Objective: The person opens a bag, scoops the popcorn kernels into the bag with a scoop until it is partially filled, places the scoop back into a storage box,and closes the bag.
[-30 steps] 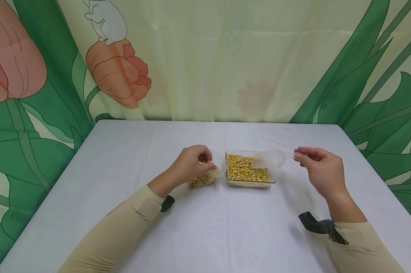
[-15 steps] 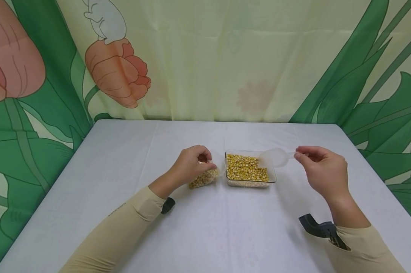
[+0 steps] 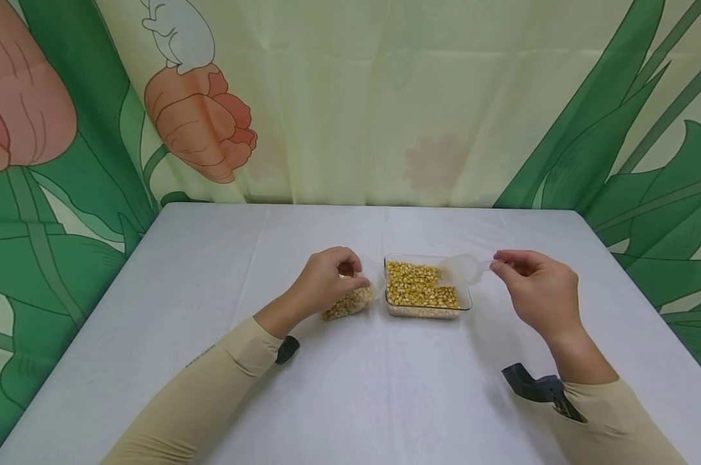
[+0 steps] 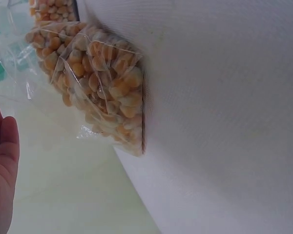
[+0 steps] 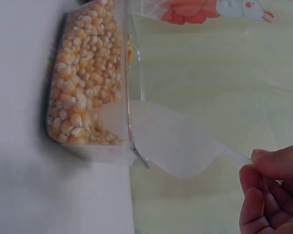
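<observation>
My left hand (image 3: 334, 279) pinches the upper film of a clear plastic bag (image 4: 95, 83) partly filled with corn kernels; the fingertips' contact is partly hidden. The bag rests on the table, just left of a rectangular glass container (image 3: 426, 314) full of yellow corn kernels (image 3: 414, 284). My right hand (image 3: 539, 287) holds the thin handle of a translucent white scoop (image 5: 171, 139) between thumb and fingers. The scoop's bowl reaches over the container's right rim, and its front end is down among the kernels.
A white cloth covers the table (image 3: 327, 400), which ends at a printed curtain (image 3: 350, 110) behind. The bag's loose mouth stands close to the container's left wall.
The scoop and my right hand shift slightly right, then back left, with the scoop's front end dipping into the kernels. My left hand and the bag stay nearly still.
</observation>
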The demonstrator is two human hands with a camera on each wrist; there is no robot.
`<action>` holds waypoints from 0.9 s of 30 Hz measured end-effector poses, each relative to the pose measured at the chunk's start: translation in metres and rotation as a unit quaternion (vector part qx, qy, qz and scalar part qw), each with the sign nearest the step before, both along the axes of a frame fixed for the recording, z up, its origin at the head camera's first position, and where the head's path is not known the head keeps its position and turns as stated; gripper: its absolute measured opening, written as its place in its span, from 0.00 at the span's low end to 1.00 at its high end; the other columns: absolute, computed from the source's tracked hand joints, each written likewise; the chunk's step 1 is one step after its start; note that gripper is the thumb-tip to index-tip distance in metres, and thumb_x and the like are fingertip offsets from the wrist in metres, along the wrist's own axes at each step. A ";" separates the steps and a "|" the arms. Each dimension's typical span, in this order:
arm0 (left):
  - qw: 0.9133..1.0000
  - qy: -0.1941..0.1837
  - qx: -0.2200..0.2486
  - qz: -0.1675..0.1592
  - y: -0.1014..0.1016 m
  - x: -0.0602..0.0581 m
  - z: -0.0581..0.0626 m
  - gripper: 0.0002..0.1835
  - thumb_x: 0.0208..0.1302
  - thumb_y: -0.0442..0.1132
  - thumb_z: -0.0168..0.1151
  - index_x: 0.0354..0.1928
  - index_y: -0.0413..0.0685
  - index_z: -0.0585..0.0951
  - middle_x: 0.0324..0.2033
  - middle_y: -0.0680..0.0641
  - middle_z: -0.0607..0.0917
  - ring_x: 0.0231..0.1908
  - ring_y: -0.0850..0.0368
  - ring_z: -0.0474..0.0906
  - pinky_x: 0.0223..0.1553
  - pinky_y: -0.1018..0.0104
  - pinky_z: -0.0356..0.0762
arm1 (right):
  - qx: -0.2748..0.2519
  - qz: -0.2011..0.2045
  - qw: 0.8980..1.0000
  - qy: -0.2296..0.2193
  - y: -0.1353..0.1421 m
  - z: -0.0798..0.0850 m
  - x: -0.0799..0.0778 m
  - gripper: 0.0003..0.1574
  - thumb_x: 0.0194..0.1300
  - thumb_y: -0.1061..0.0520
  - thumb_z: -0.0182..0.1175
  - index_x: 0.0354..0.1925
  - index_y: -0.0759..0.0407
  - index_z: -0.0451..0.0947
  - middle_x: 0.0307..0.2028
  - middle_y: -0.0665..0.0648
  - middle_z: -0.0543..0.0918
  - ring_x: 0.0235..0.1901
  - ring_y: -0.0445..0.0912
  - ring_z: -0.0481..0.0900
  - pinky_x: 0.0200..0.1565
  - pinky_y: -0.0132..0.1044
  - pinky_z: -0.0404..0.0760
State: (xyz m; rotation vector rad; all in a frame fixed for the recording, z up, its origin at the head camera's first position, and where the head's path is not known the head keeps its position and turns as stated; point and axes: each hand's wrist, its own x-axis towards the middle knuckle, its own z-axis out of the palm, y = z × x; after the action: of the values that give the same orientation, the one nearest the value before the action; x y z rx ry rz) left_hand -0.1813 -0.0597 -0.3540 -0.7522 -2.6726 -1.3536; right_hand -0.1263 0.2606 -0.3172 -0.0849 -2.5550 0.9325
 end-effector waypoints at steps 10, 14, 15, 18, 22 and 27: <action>1.000 -0.003 -0.004 0.003 0.000 0.000 0.002 0.12 0.56 0.36 0.77 0.32 0.45 0.79 0.29 0.52 0.80 0.33 0.58 0.79 0.38 0.67 0.79 | -0.042 0.025 0.998 -0.041 0.004 -0.014 -0.010 0.21 0.71 0.52 0.63 0.52 0.68 0.83 0.44 0.65 0.86 0.35 0.34 0.77 0.31 0.21 0.74; 1.000 -0.003 -0.004 0.002 0.001 0.000 0.002 0.12 0.56 0.36 0.77 0.32 0.45 0.80 0.29 0.52 0.80 0.34 0.58 0.79 0.38 0.67 0.79 | -0.076 0.031 0.994 -0.073 0.008 -0.020 -0.014 0.24 0.72 0.49 0.62 0.55 0.67 0.82 0.46 0.65 0.85 0.35 0.32 0.78 0.34 0.22 0.76; 1.000 -0.002 -0.004 0.002 0.001 0.000 0.002 0.12 0.56 0.36 0.77 0.32 0.45 0.80 0.30 0.52 0.80 0.34 0.58 0.79 0.39 0.67 0.79 | -0.083 0.032 0.993 -0.081 0.010 -0.021 -0.014 0.24 0.73 0.48 0.61 0.55 0.66 0.81 0.46 0.65 0.85 0.35 0.33 0.78 0.34 0.23 0.76; 1.000 -0.003 -0.002 0.000 0.001 0.000 0.002 0.12 0.56 0.36 0.77 0.32 0.45 0.80 0.30 0.52 0.80 0.35 0.57 0.80 0.39 0.67 0.80 | -0.101 0.035 0.989 -0.100 0.013 -0.026 -0.017 0.26 0.73 0.46 0.60 0.57 0.66 0.80 0.47 0.63 0.85 0.37 0.37 0.80 0.38 0.25 0.77; 1.000 -0.002 0.000 0.003 0.000 0.000 0.003 0.12 0.56 0.36 0.77 0.32 0.45 0.80 0.30 0.52 0.80 0.35 0.58 0.80 0.40 0.67 0.80 | -0.150 0.044 0.981 -0.112 0.015 -0.034 -0.021 0.27 0.73 0.48 0.61 0.58 0.68 0.79 0.45 0.54 0.86 0.39 0.37 0.81 0.42 0.25 0.79; 1.000 0.012 0.002 0.001 -0.001 -0.001 0.001 0.12 0.56 0.35 0.77 0.32 0.45 0.79 0.29 0.52 0.81 0.35 0.57 0.80 0.39 0.66 0.80 | -0.240 0.059 0.961 -0.121 0.014 -0.047 -0.026 0.26 0.73 0.53 0.61 0.58 0.73 0.76 0.38 0.38 0.83 0.38 0.31 0.82 0.42 0.23 0.80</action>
State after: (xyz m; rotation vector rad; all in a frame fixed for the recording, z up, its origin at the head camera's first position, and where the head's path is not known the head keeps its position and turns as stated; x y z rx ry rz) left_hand -0.1819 -0.0606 -0.3526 -0.7598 -2.6509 -1.3414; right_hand -0.1523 0.2746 -0.3646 -0.1974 -2.5081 1.6652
